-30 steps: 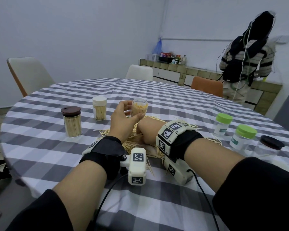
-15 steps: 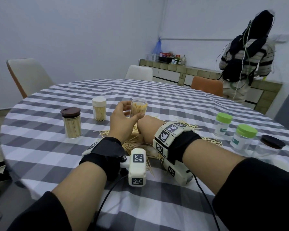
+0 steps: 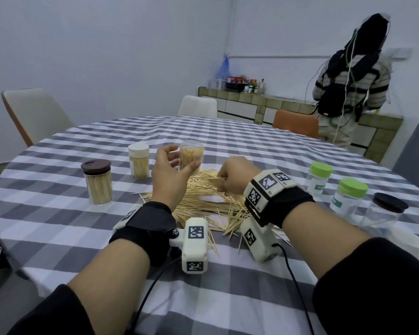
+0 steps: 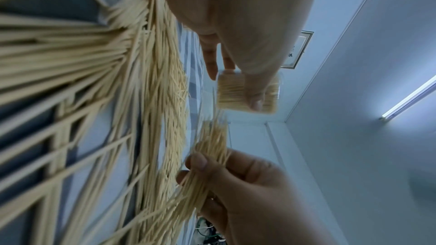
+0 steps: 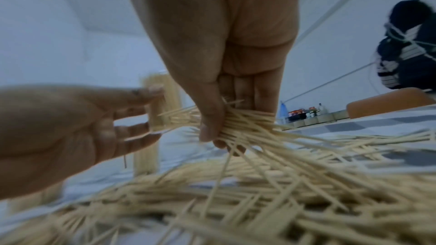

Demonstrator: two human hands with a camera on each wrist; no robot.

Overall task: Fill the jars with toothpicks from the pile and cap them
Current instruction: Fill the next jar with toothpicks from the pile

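Up front, the right hand (image 3: 235,175) has its grip closed around a bundle of toothpicks (image 5: 238,124), thumb pressed across them against the curled fingers, low over the pile (image 3: 203,204). Just beside it, the left hand (image 3: 172,172) holds an uncapped clear jar (image 3: 191,157) between thumb and fingertips, the grip only partly closed around its wall; the jar is upright and already well packed with toothpicks, raised above the far edge of the pile. The pile spreads loosely across the surface (image 3: 58,228), a round one under a grey-and-white checked cloth. Left of the hands stand a filled jar with a brown lid (image 3: 97,181) and a filled jar with a white lid (image 3: 139,160). To the right stand two green-lidded jars (image 3: 321,177) (image 3: 350,197) and a dark-lidded jar (image 3: 385,211), apparently empty. Chairs ring the surface; beyond, another person (image 3: 348,76) stands at a tiled counter (image 3: 247,105) by the pale wall.
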